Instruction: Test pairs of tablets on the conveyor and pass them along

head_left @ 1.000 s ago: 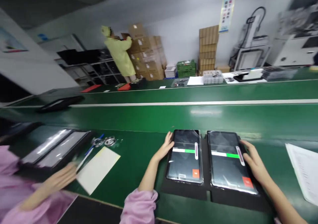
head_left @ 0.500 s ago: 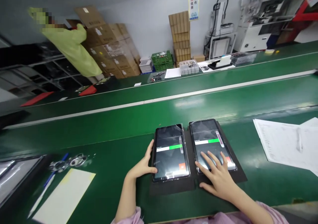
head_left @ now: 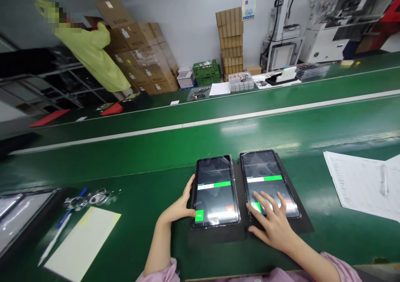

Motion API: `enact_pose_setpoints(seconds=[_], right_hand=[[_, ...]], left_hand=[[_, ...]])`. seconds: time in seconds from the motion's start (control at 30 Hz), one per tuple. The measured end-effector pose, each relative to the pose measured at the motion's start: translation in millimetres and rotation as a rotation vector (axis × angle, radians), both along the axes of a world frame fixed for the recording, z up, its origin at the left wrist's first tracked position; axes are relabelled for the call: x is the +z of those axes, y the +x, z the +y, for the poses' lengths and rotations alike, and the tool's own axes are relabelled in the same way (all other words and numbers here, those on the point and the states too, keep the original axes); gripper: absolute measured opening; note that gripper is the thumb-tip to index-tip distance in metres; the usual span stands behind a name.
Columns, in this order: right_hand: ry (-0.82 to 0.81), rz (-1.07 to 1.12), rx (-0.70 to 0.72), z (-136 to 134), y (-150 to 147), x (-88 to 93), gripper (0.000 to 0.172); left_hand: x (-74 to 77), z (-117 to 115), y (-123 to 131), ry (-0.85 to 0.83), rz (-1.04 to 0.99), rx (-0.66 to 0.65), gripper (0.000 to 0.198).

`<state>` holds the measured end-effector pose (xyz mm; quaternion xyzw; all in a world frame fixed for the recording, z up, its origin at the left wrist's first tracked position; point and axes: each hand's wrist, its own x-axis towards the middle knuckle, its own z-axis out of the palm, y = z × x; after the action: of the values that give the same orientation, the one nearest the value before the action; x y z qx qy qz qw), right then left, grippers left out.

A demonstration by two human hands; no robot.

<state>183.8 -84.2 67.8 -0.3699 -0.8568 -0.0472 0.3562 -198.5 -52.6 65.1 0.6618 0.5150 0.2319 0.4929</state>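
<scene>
Two lit tablets lie side by side on dark covers on the green bench. My left hand [head_left: 180,205] is at the left edge of the left tablet [head_left: 215,198], thumb at its lower left corner by a green square, fingers apart. Over the lower part of the right tablet [head_left: 265,165], my right hand [head_left: 271,221] is spread, fingertips on or just above the screen; contact cannot be told. A green square shows beside its index finger. Each screen also has a white and green bar and a red square at lower right.
Left on the bench [head_left: 140,232] lie a pale card [head_left: 83,242], pens and a clear coiled item [head_left: 99,196]. Papers [head_left: 362,186] lie at the right. Across the bench are a parts tray [head_left: 240,82], a green crate [head_left: 206,71] and a person in yellow [head_left: 93,53] by boxes.
A green square has appeared at the lower left of each tablet's screen, and the volume-like slider on each has gone. My hands have hardly moved; the view has shifted slightly.
</scene>
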Motion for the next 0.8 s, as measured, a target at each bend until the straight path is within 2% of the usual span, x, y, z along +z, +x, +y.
enact_pose_setpoints(seconds=[0.13, 0.23, 0.37, 0.5, 0.57, 0.63, 0.73, 0.8], right_hand=[[0.041, 0.056, -0.071, 0.6, 7.4, 2.0, 0.032], [-0.015, 0.154, -0.129, 1.2, 7.5, -2.1, 0.025], [-0.074, 0.224, -0.133, -2.6, 0.7, -6.0, 0.026], [-0.040, 0.162, -0.214, 5.6, 17.1, 0.7, 0.033], [-0.049, 0.164, -0.315, 27.2, 39.6, 2.9, 0.034], [-0.141, 0.202, -0.397, 62.5, 64.0, 0.4, 0.035], [-0.313, 0.294, -0.362, 123.1, 85.0, -11.7, 0.037], [-0.326, 0.382, -0.328, 152.0, 84.9, -19.8, 0.041]], left_hand=[[-2.6, 0.1, -1.6, 0.015, -0.015, -0.012, 0.143], [-4.4, -0.9, -0.7, 0.035, 0.006, -0.050, 0.146], [-10.7, -2.7, 0.7, 0.023, 0.111, -0.040, 0.142], [-15.3, 2.5, -0.8, 0.057, -0.061, 0.033, 0.150], [-7.8, 11.8, 2.8, 0.095, -0.031, 0.084, 0.146], [7.5, 27.2, 15.2, 0.152, 0.170, 0.085, 0.126], [33.2, 60.5, 51.1, 0.284, 0.474, -0.029, 0.078], [43.0, 84.3, 79.2, 0.372, 0.587, -0.099, 0.064]])
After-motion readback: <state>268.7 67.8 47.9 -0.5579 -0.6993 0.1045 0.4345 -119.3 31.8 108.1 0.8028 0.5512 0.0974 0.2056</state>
